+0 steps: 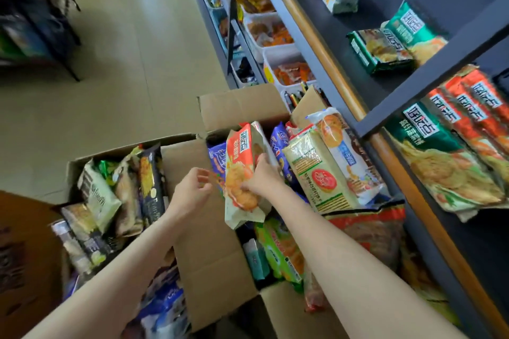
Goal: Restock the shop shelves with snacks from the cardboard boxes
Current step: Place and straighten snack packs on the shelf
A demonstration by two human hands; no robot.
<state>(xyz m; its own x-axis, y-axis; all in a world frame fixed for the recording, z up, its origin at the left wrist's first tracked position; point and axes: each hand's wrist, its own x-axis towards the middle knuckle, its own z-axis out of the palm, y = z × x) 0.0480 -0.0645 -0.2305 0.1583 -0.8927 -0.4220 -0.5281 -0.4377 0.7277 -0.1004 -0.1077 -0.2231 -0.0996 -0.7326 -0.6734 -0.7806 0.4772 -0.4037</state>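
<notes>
The dark shop shelves [429, 69] on my right carry a few green and orange packets with much bare space, so restocking is barely begun. My right hand [261, 176] grips an orange biscuit packet [242, 173] above the crammed cardboard box [242, 107]; my left hand [192, 190] hovers beside it, fingers loosely curled, holding nothing. A second box [115, 195] is also full.

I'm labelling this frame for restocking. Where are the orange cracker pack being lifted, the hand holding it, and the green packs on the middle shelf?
orange cracker pack [241, 173]: head view, printed front face.
right hand [261, 176]: head view, back of hand.
green packs [385, 45]: head view, front pack's face.
</notes>
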